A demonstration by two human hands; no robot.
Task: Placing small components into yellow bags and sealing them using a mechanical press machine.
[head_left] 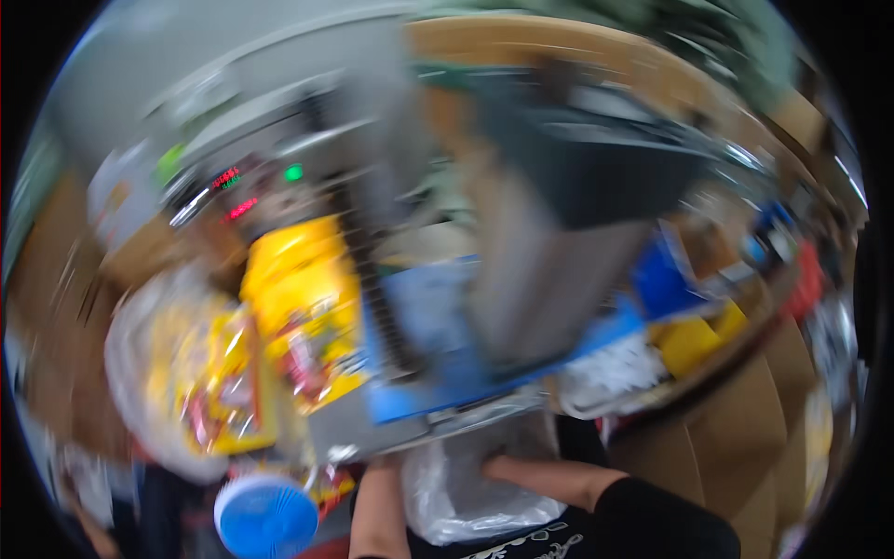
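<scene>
Low in the centre, between bare forearms (559, 480) and against a dark shirt (643, 517): a clear, crumpled plastic bag (475, 508), just below the near edge of a grey worktop (349, 427). Probably there for backing from the body and easy reach from both sides. At the bag's upper right, the right hand (494, 463), mostly lost in plastic and blur, apparently within or behind the film, perhaps to spread or steady it. At the bag's upper left, the left hand (389, 458), close under the worktop edge and largely hidden. Cannot tell, for either hand, wide from narrow, or a firm hold on film from a mere touch.

Just beyond, a blue panel (396, 402), apparently beneath a tall grey machine (549, 270) with a dark top. To the left, overlapping yellow packets (303, 307), and beside them more in a clear wrapping (140, 373), presumably grouped for convenience. Nearer, a round blue lid (267, 517). Farther back, red readouts (239, 209) and a green light (294, 172), seemingly forward-facing for viewing. To the right, pale plastic (610, 377), then brown cardboard (736, 419).
</scene>
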